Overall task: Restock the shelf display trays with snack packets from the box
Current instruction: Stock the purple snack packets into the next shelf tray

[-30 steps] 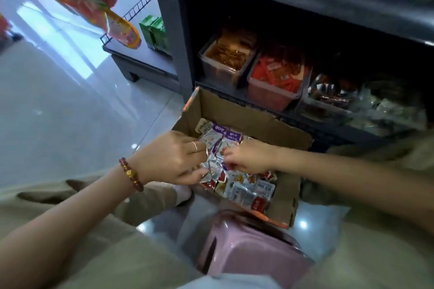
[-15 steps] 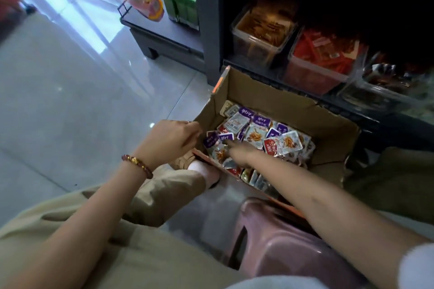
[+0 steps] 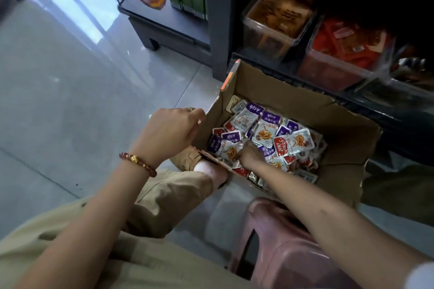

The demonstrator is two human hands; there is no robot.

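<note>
Down on the shop floor, head view: we see the box [image 3: 281, 91] of snack packets [image 3: 265, 134] sitting below the shelf trays [image 3: 270, 37]. The right hand [image 3: 250, 155] digs into the pile with its fingertips buried, so we cannot tell its grasp. The left hand [image 3: 172, 134] curls at the box's left wall; whether it grips is unclear. The risk is slick packets sliding from an overfull handful, or spilling over the low near edge.

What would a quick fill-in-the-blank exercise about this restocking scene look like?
1. The beaded bracelet is on the ___ wrist.
2. The right hand digs among snack packets inside the ___ box.
3. The stool below the right arm is ___.
Missing words: left; cardboard; pink.
</note>
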